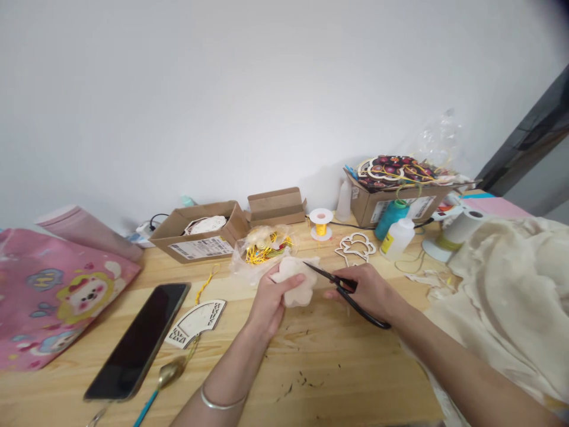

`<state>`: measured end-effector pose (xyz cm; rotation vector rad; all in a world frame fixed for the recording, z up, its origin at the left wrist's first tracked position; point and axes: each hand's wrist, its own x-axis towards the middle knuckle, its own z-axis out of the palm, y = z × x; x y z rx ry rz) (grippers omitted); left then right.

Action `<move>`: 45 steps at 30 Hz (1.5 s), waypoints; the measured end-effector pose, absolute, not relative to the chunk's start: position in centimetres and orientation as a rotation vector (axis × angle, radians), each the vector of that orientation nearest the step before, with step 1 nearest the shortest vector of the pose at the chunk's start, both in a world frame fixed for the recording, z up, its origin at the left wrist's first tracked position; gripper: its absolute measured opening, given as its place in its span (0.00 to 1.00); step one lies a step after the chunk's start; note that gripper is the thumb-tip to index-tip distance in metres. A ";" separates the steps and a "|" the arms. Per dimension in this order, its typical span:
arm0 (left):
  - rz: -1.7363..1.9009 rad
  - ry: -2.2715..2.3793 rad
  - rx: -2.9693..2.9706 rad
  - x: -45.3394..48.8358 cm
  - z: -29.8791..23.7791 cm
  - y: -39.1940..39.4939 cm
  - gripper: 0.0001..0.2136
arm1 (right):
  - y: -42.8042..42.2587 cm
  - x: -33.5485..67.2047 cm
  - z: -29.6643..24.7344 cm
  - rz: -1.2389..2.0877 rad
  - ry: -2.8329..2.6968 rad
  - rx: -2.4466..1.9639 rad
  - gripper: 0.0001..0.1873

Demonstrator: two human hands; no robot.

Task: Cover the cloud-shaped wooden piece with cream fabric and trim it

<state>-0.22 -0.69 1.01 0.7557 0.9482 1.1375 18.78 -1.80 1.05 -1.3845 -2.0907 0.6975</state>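
I see the left hand (271, 296) clenched around the fabric piece (297, 286), near the middle of the table (311, 367). The right hand (370, 295) grasps the scissors (326, 275) just beside it on the right. The blades run up and to the left, with their tips at the piece's upper right edge.

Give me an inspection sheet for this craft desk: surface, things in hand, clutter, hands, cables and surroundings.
Surface: wooden table, with small dark scraps near the front edge.
Things in hand: cream fabric piece, with black scissors at its right edge.
Clutter: phone with a dark screen, fan-shaped cutout, open cardboard box, bag of yellow thread, yellow spool, teal thread cone, white bottle.
Hands: left hand grips the cream fabric piece; right hand holds the black scissors.
Cables: black cable behind the open cardboard box, by the wall.
Surroundings: white wall, pink printed fabric at left, cream cloth piled at right.
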 end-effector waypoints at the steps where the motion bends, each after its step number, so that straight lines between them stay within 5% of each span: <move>1: 1.135 0.938 0.714 -0.2 1.0 -0.7 0.13 | -1.8 18.8 1.1 0.712 -2.090 -1.392 0.17; 9: 1.260 0.885 0.575 -0.2 1.4 -0.5 0.12 | -1.7 19.2 1.1 0.833 -2.077 -1.350 0.16; 32: 1.287 0.936 0.792 0.9 0.9 -1.3 0.14 | -2.0 18.5 0.6 0.442 -2.090 -1.415 0.21; 45: 1.262 0.868 0.772 1.2 0.4 -1.3 0.14 | -2.0 18.1 0.5 0.412 -2.070 -1.375 0.16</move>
